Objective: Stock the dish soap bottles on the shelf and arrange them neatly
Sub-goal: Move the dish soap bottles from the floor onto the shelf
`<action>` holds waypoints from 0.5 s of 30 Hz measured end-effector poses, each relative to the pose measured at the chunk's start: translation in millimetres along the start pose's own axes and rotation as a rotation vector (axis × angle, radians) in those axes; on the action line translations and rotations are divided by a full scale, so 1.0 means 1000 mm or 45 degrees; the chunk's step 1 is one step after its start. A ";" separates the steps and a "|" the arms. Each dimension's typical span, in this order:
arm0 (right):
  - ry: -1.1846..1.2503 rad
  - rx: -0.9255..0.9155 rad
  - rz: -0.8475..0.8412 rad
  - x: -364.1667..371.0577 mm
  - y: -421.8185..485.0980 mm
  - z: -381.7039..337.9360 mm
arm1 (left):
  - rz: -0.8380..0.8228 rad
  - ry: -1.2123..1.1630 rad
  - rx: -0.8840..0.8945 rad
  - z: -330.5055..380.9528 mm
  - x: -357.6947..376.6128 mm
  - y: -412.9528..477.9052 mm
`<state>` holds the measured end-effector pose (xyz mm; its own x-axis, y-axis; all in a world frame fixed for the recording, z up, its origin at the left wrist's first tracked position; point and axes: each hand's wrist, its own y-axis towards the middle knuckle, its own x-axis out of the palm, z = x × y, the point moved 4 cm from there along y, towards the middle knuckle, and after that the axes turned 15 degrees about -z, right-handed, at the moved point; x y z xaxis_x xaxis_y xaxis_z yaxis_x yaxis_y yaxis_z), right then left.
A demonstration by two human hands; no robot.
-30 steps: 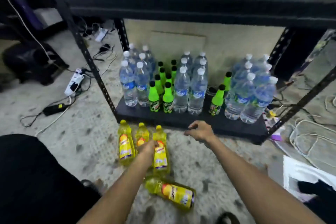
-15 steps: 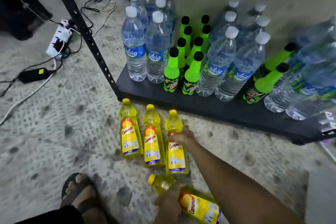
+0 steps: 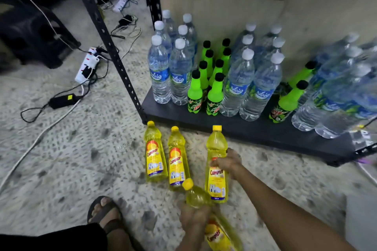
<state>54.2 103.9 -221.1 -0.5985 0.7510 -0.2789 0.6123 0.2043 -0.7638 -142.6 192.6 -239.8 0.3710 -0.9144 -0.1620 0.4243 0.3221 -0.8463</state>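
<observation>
Several yellow dish soap bottles with yellow caps are on the speckled floor in front of the black shelf [image 3: 234, 126]. Two stand upright on their own, a left one [image 3: 154, 155] and a middle one [image 3: 177, 161]. My right hand [image 3: 227, 161] grips a third bottle [image 3: 216, 169] around its upper body, upright and lifted a little. My left hand [image 3: 193, 218] holds a fourth bottle [image 3: 216, 228] by its neck, tilted with the cap pointing up and left.
The bottom shelf carries rows of clear water bottles [image 3: 169, 73] and green soda bottles [image 3: 204, 87]. A black perforated upright [image 3: 114, 47] stands at its left corner. A power strip [image 3: 86, 65], adapter and cables lie at left. My sandalled foot [image 3: 106, 214] is at bottom.
My right hand has raised the rightmost standing bottle and shifted it right, away from the other two. My left hand has tipped the lying bottle up off the floor.
</observation>
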 end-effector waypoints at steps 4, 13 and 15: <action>-0.073 -0.255 0.159 -0.069 -0.083 -0.018 | -0.040 0.377 0.339 0.074 -0.005 -0.061; 0.072 -0.842 0.339 -0.232 -0.314 -0.080 | -0.063 0.610 1.115 0.264 -0.006 -0.243; 0.069 -0.979 0.391 -0.270 -0.371 -0.101 | -0.145 0.543 1.355 0.314 -0.002 -0.304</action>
<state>40.1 -111.3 196.3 -0.3330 0.8687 -0.3666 0.9387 0.3422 -0.0418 -12.5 173.3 176.8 0.0622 -0.8946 -0.4424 0.9950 0.0905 -0.0430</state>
